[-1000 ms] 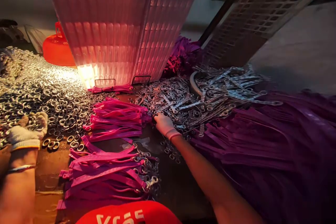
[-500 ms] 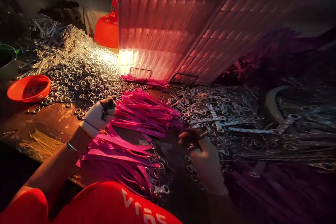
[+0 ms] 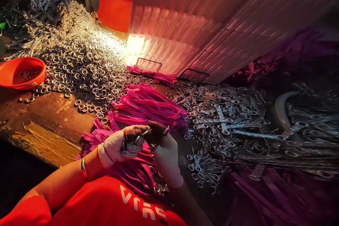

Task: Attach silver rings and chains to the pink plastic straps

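Metal rings [image 3: 131, 146] sit in our left hand [image 3: 120, 144]: the gloved fingers curl around a few of them, and the dark-tipped fingertips [image 3: 132, 133] pinch toward the middle. Our right hand [image 3: 162, 150] meets it fingertip to fingertip, gloved too, gripping a small metal piece [image 3: 153, 145] between thumb and forefinger; what that piece is we cannot tell, it is too small and dark. Both hands hover close to our chest, just above the near pile of pink straps [image 3: 132, 169], which lies on the table [image 3: 47, 130] partly under our wrists. A bangle [image 3: 83, 168] circles our left forearm, and our red shirt [image 3: 106, 204] fills the bottom edge.

Beyond the hands, a second bundle of pink straps [image 3: 150, 107] lies fanned out, just past our fingertips. Left of it spreads a broad heap of loose rings [image 3: 79, 67], bright under the lamp glow. Right of the hands lies a heap of metal clips [image 3: 225, 120], with some scattered near our right wrist. An orange bowl [image 3: 22, 72] holding a few rings stands at the far left, well apart from us. A ribbed pink stack [image 3: 201, 24] rises behind everything, and an orange lid [image 3: 115, 5] sits beside it.
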`<state>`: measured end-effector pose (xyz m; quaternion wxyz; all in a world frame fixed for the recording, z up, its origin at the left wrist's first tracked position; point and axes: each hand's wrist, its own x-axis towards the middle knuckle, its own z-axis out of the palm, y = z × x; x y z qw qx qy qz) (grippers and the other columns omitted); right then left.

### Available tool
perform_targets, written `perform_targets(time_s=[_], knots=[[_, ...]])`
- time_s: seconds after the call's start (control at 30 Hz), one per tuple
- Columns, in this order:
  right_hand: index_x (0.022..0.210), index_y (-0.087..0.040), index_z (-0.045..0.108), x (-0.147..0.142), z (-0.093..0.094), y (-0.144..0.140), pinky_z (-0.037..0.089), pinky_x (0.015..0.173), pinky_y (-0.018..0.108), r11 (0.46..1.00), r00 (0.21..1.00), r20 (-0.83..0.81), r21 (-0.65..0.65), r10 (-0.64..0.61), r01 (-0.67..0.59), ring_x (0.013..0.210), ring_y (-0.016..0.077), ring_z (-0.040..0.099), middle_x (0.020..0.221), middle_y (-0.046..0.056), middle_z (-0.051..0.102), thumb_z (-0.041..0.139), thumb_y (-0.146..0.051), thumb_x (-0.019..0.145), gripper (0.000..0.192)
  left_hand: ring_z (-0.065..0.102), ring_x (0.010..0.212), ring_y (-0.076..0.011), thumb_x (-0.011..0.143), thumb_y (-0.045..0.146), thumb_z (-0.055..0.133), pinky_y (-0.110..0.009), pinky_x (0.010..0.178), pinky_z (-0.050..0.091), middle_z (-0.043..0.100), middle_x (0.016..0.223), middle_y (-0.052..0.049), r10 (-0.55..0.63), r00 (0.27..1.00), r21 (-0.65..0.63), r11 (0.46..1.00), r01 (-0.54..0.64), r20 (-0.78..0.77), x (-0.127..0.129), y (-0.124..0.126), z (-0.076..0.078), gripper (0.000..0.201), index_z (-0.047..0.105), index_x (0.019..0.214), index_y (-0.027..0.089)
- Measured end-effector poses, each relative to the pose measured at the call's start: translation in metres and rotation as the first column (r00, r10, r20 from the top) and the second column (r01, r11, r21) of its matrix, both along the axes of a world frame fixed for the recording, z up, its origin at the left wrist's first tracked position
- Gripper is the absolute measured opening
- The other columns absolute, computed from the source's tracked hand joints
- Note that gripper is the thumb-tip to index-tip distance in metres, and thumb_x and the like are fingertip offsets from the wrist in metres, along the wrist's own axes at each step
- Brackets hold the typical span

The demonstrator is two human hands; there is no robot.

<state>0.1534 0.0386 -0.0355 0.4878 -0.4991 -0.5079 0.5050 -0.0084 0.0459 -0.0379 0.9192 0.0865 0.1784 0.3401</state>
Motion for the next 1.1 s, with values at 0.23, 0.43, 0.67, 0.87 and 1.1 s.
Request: perform_targets(time_s=[0.23, 0.43, 0.67, 0.87, 1.1], knots=[[0.093, -0.023, 0.067, -0.009, 0.010, 0.013, 0.057, 0.079, 0.033, 0.995, 0.988, 0.123, 0.019, 0.094, -0.097, 0.085, 0.0190, 0.069, 0.090, 0.003, 0.074, 0.063, -0.022, 0.078, 0.016, 0.049, 0.040, -0.0068, 0.081, 0.029, 0.073, -0.015, 0.031, 0.026, 0.061, 0.065, 0.000, 0.103, 0.985, -0.015, 0.994, -0.106, -0.139, -0.008, 0.001, -0.014, 0.023, 0.066, 0.097, 0.014], [0.088, -0.020, 0.065, 0.004, 0.023, 0.021, 0.050, 0.060, 0.026, 0.967, 0.968, 0.100, -0.137, 0.229, -0.215, 0.064, 0.0133, 0.059, 0.075, 0.000, 0.067, 0.068, -0.030, 0.080, 0.013, 0.066, 0.053, -0.0174, 0.084, 0.049, 0.068, -0.016, 0.029, 0.027, 0.067, 0.070, -0.008, 0.099, 0.983, -0.206, 0.970, -0.130, -0.156, -0.022, 0.007, -0.020, 0.039, 0.065, 0.084, 0.010], [0.085, -0.019, 0.067, 0.022, 0.042, 0.034, 0.047, 0.064, 0.026, 0.879, 0.694, 0.573, -0.108, 0.437, -0.464, 0.072, 0.0168, 0.061, 0.078, 0.001, 0.071, 0.059, -0.021, 0.081, 0.010, 0.058, 0.046, -0.0118, 0.084, 0.035, 0.067, -0.016, 0.032, 0.024, 0.062, 0.059, -0.001, 0.038, 0.857, 0.067, 0.998, -0.004, -0.513, -0.020, 0.014, -0.004, 0.022, 0.067, 0.089, 0.013], [0.080, -0.019, 0.064, 0.022, 0.040, 0.038, 0.043, 0.057, 0.024, 0.837, 0.437, 0.790, -0.169, 0.431, -0.520, 0.067, 0.0174, 0.061, 0.073, 0.002, 0.069, 0.055, -0.012, 0.076, 0.013, 0.038, 0.036, -0.0051, 0.081, 0.044, 0.069, -0.018, 0.035, 0.023, 0.052, 0.047, 0.002, 0.048, 0.685, 0.307, 0.916, 0.260, -0.726, -0.011, 0.014, 0.008, 0.034, 0.059, 0.069, 0.015], [0.139, -0.017, 0.051, 0.035, 0.017, 0.009, 0.051, 0.097, 0.044, 0.805, 0.489, 0.872, 0.266, 0.035, -0.531, 0.115, 0.0281, 0.059, 0.130, 0.017, 0.060, 0.047, -0.005, 0.083, 0.057, 0.032, 0.039, -0.0033, 0.072, 0.030, 0.075, -0.016, 0.035, 0.014, 0.045, 0.054, 0.006, -0.141, 0.912, -0.066, 0.990, 0.125, -0.385, -0.004, 0.013, -0.004, 0.024, 0.063, 0.083, 0.013]])
